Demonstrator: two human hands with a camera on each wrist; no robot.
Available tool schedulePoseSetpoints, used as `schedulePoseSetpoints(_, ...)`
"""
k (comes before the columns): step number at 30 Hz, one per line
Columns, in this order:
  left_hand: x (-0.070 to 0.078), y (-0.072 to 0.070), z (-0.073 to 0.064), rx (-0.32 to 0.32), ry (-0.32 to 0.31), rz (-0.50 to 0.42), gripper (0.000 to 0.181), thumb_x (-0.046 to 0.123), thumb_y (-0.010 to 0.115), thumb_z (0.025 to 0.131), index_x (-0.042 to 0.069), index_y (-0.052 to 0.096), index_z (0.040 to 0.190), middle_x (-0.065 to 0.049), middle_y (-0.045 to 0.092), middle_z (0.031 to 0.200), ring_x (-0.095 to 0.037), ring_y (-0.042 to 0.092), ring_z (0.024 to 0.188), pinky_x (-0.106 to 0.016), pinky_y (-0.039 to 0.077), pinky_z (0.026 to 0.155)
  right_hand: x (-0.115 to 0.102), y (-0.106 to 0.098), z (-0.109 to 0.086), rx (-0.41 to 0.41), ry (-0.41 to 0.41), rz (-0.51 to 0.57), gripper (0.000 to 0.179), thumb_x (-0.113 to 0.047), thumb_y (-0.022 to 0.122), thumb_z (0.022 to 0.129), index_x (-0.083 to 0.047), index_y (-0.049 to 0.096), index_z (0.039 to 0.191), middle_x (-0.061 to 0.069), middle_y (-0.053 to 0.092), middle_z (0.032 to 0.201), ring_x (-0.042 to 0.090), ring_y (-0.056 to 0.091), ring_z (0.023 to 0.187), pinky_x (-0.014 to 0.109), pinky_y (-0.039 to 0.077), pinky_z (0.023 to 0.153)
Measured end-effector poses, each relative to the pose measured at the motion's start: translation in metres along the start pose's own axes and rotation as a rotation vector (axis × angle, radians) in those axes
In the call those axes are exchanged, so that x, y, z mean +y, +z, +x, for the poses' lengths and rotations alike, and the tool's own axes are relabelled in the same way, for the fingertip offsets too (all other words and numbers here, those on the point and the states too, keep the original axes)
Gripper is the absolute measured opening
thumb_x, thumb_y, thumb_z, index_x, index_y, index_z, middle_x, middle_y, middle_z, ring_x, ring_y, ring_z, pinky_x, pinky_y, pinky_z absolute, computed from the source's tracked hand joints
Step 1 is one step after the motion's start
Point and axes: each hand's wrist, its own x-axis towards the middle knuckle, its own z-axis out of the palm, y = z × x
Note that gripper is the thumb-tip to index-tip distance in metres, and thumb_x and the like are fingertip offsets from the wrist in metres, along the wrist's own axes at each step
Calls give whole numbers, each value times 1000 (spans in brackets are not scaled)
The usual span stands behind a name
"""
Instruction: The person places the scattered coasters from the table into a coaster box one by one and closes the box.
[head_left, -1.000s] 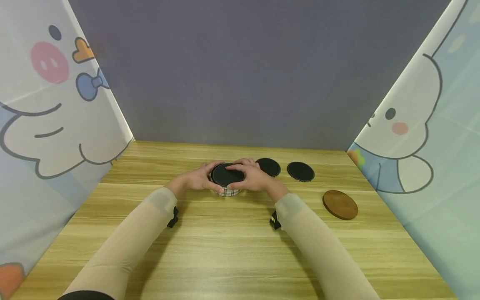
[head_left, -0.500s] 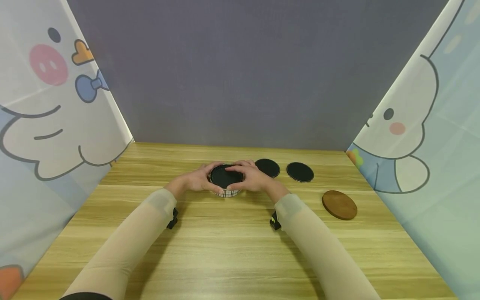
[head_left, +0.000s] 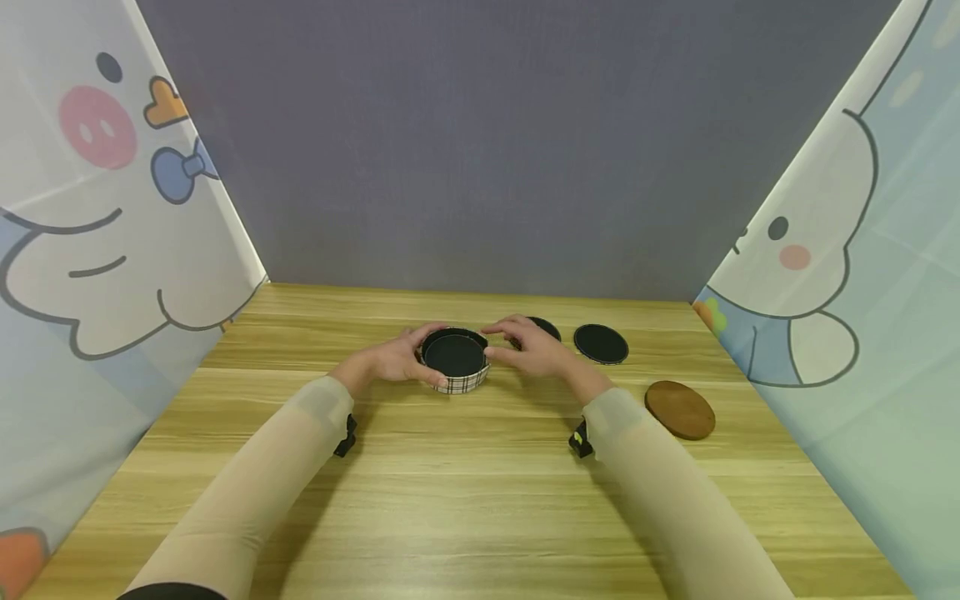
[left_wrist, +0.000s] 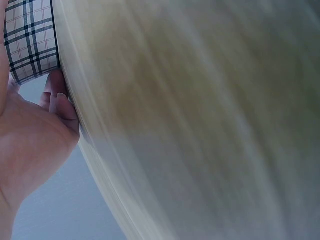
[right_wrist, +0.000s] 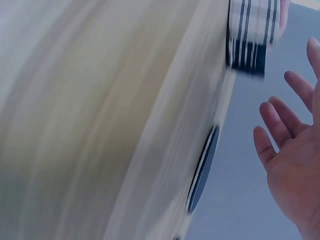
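Note:
A round plaid coaster holder (head_left: 465,384) stands on the table with a notch in its right wall. Inside, lower than the rim, lies a black round coaster (head_left: 453,356). My left hand (head_left: 397,358) grips the holder's left side, thumb in front; in the left wrist view this hand (left_wrist: 32,145) lies against the plaid wall (left_wrist: 31,42). My right hand (head_left: 534,348) is just right of the notch with nothing in it. The right wrist view shows that hand (right_wrist: 295,165) with fingers spread, apart from the holder (right_wrist: 252,25). It partly covers a second coaster (head_left: 550,328) behind it.
Another black coaster (head_left: 602,343) lies flat on the table farther right. A brown wooden disc (head_left: 680,410) rests nearer the table's right edge. A grey panel (head_left: 480,167) rises at the back, with printed cloth walls on both sides.
The coaster both hands held over the holder has dropped inside, below the rim. My right hand has let go and moved right; the left hand keeps its place.

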Motion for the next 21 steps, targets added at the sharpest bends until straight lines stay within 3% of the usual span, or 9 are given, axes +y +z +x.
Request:
schedulePoseSetpoints(8, 1, 1, 0, 14, 9, 4, 118, 43, 95, 87, 30, 20, 177, -30, 17, 174, -53, 25, 159, -77, 21, 127, 47, -35, -39, 62, 146, -35, 58, -53, 57, 113, -20, 57, 161, 15, 48, 164, 32, 60, 128, 55, 52, 100)
schedulePoseSetpoints(12, 2, 1, -1, 10, 5, 7, 119, 45, 95, 86, 31, 20, 177, -30, 15, 175, -54, 24, 160, -77, 22, 127, 73, -52, -55, 102, 181, -32, 55, -43, 58, 115, -11, 57, 160, 22, 49, 161, 36, 60, 121, 56, 51, 99)
schedulePoseSetpoints(16, 2, 0, -1, 8, 5, 0, 118, 44, 95, 87, 31, 20, 177, -30, 16, 174, -54, 27, 158, -77, 23, 127, 94, -66, -67, 130, 185, -55, 48, -28, 60, 115, -3, 59, 156, 32, 50, 157, 49, 56, 131, 67, 47, 109)
schedulePoseSetpoints(21, 2, 0, 0, 8, 1, -6, 118, 43, 95, 87, 30, 20, 177, -29, 16, 173, -52, 27, 158, -75, 23, 127, 106, -75, -75, 99, 243, -144, 45, -25, 58, 116, -5, 60, 156, 35, 41, 165, 60, 33, 150, 78, 28, 120)
